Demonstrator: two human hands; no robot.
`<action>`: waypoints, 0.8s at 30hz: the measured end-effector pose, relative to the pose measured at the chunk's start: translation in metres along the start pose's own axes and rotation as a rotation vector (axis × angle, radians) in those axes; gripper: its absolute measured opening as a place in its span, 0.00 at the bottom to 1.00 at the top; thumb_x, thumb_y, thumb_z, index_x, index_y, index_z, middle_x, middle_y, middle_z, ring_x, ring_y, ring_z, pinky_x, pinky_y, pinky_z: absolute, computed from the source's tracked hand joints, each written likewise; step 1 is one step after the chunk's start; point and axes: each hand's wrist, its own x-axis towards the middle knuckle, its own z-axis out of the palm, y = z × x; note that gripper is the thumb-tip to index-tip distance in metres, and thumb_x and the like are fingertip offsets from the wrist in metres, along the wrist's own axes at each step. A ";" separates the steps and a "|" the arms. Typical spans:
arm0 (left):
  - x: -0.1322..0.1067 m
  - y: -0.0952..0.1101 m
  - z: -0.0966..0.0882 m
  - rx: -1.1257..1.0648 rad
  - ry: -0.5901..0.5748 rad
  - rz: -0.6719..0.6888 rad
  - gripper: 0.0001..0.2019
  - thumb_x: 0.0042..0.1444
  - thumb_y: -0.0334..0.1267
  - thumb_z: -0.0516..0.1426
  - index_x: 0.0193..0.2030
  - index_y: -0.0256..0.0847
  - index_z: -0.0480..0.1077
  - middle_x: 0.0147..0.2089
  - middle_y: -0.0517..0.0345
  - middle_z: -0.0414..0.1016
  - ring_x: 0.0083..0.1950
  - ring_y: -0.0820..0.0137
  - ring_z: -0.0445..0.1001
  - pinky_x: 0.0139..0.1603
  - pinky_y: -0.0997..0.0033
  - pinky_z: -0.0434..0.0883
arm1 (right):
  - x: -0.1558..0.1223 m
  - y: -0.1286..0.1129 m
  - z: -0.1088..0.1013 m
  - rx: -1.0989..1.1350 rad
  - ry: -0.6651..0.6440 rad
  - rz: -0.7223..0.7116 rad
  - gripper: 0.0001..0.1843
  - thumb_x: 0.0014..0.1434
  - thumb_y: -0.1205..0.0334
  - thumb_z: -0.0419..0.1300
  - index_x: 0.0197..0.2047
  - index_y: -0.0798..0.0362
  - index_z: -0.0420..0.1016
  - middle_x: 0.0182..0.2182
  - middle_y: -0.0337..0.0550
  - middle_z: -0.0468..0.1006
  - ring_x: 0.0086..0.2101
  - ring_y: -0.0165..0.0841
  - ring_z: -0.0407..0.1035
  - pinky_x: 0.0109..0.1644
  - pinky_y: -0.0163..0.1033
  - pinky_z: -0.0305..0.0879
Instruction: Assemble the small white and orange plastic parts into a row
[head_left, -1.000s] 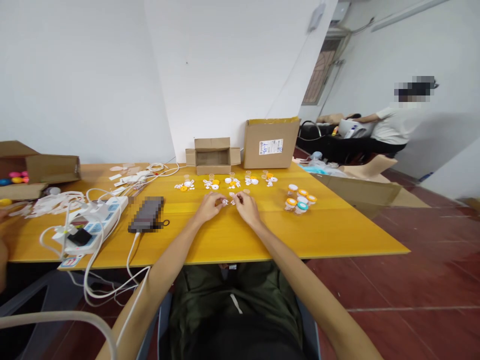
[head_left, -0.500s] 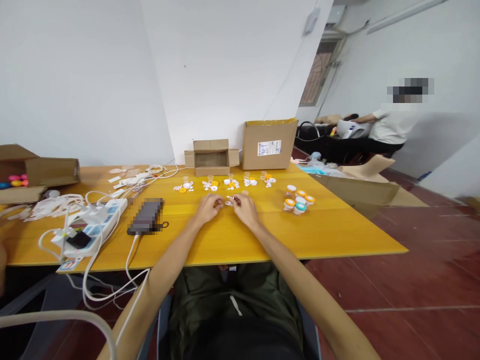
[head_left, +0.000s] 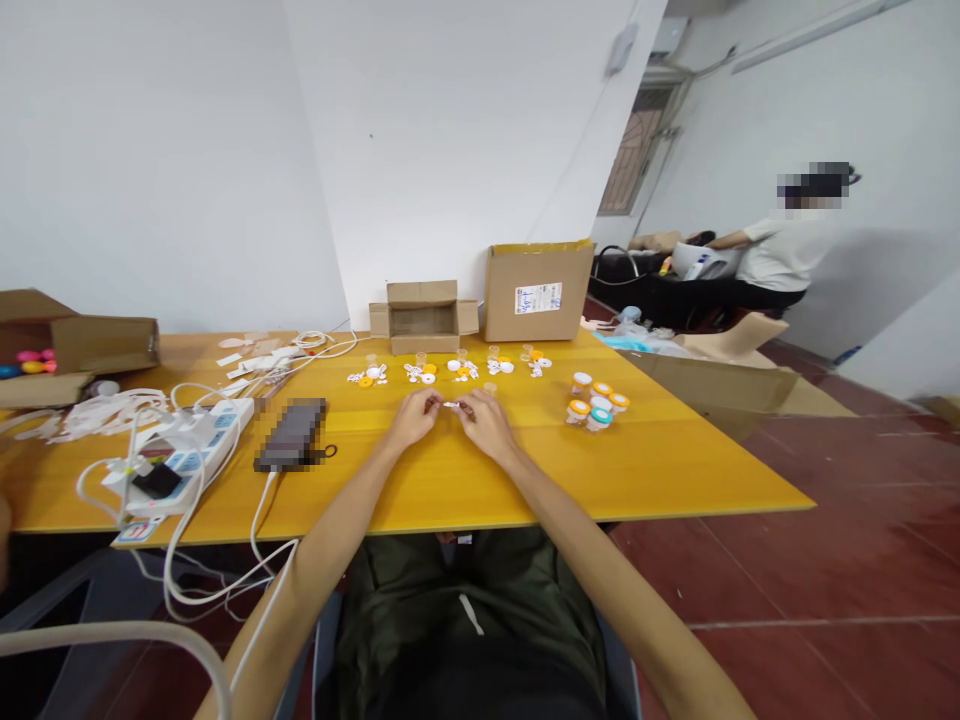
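Observation:
My left hand (head_left: 412, 416) and my right hand (head_left: 484, 421) rest close together on the yellow table (head_left: 465, 470), fingertips pinched on a small white piece (head_left: 450, 405) held between them. Just beyond my hands lies a row of small white and orange parts (head_left: 450, 370) in several little heaps. A cluster of small jars with orange, white and teal lids (head_left: 598, 399) stands to the right of my right hand.
A small open cardboard box (head_left: 424, 316) and a larger closed box (head_left: 537, 291) stand at the table's far edge. A power strip with white cables (head_left: 180, 455) and a dark phone (head_left: 291, 432) lie at left. Another person (head_left: 780, 255) works at back right.
The small white pieces that lay under my fingers are now gathered into one piece pinched between both hands. My hands moved slightly closer together and a little nearer to me.

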 end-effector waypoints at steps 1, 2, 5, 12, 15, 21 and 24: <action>0.000 0.000 0.000 -0.003 0.002 -0.008 0.10 0.55 0.26 0.55 0.36 0.41 0.76 0.37 0.56 0.81 0.40 0.65 0.78 0.47 0.65 0.75 | 0.000 0.000 0.001 -0.018 -0.004 -0.026 0.09 0.62 0.66 0.59 0.36 0.49 0.81 0.34 0.45 0.78 0.39 0.39 0.71 0.48 0.44 0.67; 0.000 0.001 -0.001 -0.005 0.004 -0.011 0.10 0.55 0.27 0.55 0.36 0.42 0.76 0.36 0.56 0.81 0.39 0.65 0.78 0.46 0.65 0.75 | -0.001 0.000 0.002 -0.036 -0.006 -0.047 0.10 0.62 0.67 0.58 0.36 0.49 0.82 0.35 0.46 0.78 0.40 0.39 0.71 0.49 0.44 0.67; -0.001 0.002 -0.001 -0.003 0.003 0.001 0.10 0.55 0.27 0.55 0.36 0.42 0.76 0.36 0.57 0.81 0.39 0.66 0.77 0.46 0.66 0.75 | -0.002 0.000 0.003 -0.083 0.010 -0.078 0.11 0.62 0.68 0.57 0.37 0.48 0.82 0.37 0.47 0.78 0.41 0.40 0.71 0.50 0.45 0.67; -0.004 0.003 0.000 0.117 -0.041 0.124 0.12 0.56 0.27 0.54 0.39 0.44 0.78 0.38 0.57 0.79 0.44 0.64 0.75 0.52 0.63 0.72 | -0.006 0.007 -0.003 -0.172 0.123 -0.055 0.14 0.58 0.72 0.56 0.36 0.48 0.81 0.37 0.49 0.77 0.44 0.44 0.69 0.49 0.46 0.68; -0.007 0.005 0.001 0.184 -0.087 0.192 0.14 0.56 0.26 0.55 0.40 0.45 0.79 0.41 0.55 0.77 0.48 0.62 0.74 0.56 0.60 0.70 | -0.007 0.010 -0.003 -0.207 0.094 -0.035 0.14 0.57 0.73 0.56 0.36 0.48 0.81 0.37 0.50 0.78 0.45 0.44 0.69 0.50 0.46 0.69; -0.011 0.010 0.000 0.305 -0.146 0.249 0.16 0.58 0.27 0.55 0.47 0.48 0.79 0.49 0.53 0.74 0.53 0.60 0.71 0.58 0.58 0.67 | -0.007 0.015 0.000 -0.213 0.047 -0.051 0.15 0.56 0.74 0.57 0.37 0.47 0.82 0.39 0.50 0.78 0.46 0.45 0.69 0.51 0.48 0.69; -0.011 0.009 0.000 0.330 -0.146 0.240 0.16 0.59 0.28 0.56 0.48 0.48 0.79 0.49 0.53 0.73 0.54 0.59 0.70 0.58 0.58 0.66 | -0.007 0.017 0.001 -0.212 0.039 -0.032 0.15 0.56 0.74 0.57 0.37 0.47 0.82 0.40 0.50 0.78 0.47 0.45 0.69 0.53 0.48 0.69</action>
